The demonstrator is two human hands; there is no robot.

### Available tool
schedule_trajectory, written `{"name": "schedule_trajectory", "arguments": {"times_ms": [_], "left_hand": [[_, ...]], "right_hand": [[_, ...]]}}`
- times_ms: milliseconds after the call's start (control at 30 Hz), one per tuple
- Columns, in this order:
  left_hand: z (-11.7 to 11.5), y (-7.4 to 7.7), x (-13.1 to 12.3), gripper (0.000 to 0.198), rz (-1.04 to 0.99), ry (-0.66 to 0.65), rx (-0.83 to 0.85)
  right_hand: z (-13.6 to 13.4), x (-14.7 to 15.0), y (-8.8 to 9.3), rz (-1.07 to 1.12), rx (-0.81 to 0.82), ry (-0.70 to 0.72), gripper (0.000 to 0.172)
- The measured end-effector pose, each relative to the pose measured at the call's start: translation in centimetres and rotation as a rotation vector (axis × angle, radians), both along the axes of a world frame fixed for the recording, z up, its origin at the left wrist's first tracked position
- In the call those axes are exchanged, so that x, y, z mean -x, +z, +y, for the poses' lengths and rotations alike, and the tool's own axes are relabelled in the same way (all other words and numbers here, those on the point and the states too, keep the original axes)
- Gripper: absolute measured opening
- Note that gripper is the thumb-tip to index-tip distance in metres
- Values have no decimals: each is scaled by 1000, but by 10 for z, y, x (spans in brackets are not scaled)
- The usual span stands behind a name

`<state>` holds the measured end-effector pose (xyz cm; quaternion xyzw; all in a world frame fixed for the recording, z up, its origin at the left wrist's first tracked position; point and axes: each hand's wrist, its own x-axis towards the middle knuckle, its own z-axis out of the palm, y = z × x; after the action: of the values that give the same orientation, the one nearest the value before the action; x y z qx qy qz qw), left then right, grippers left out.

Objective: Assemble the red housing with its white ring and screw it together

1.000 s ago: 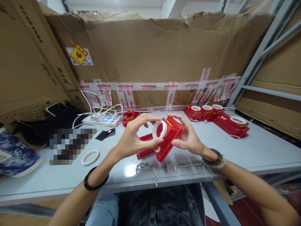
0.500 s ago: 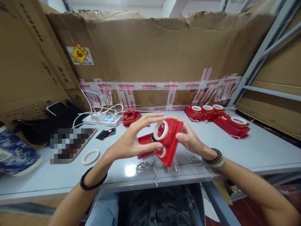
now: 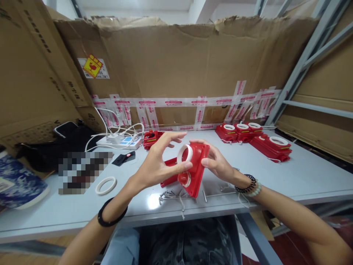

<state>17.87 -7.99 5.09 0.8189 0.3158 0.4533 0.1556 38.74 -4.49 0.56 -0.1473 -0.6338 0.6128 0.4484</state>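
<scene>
I hold a red plastic housing upright above the grey table, between both hands. A white ring sits in its upper round opening. My left hand pinches that ring with thumb and fingers, the other fingers fanned out. My right hand grips the housing's right edge and back. A second red part lies flat on the table just behind the housing. Several metal pins lie below it near the table's front edge.
A loose white ring lies at the left. More red housings with rings are stacked at the back right, and one more red housing stands behind a power strip. Cardboard walls enclose the table; a metal rack stands right.
The red housing has turned from facing up-left to standing nearly edge-on and upright. My left thumb has moved onto the ring's lower rim; my right hand has shifted behind the housing.
</scene>
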Motion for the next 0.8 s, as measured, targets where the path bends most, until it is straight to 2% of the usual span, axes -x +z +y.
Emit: {"name": "schedule_trajectory", "arguments": {"times_ms": [67, 133, 367, 433, 500, 600, 700, 800], "left_hand": [[0, 0, -1, 43, 5, 38, 5], [0, 1, 0, 35, 15, 17, 8], [2, 4, 7, 42, 49, -198, 21], [2, 4, 8, 48, 52, -198, 25], [2, 3, 8, 53, 31, -145, 31], [2, 4, 6, 40, 26, -79, 33], [2, 5, 5, 31, 60, -162, 15], [2, 4, 6, 39, 41, -233, 14]], "right_hand": [[0, -1, 0, 11, -2, -12, 62], [0, -2, 0, 17, -8, -20, 62], [2, -2, -2, 12, 5, -25, 63], [2, -2, -1, 12, 2, -27, 63], [2, -2, -1, 12, -13, -17, 62], [1, -1, 0, 16, -33, 2, 60], [0, 0, 0, 1, -33, -2, 61], [0, 1, -1, -10, -28, -13, 62]]}}
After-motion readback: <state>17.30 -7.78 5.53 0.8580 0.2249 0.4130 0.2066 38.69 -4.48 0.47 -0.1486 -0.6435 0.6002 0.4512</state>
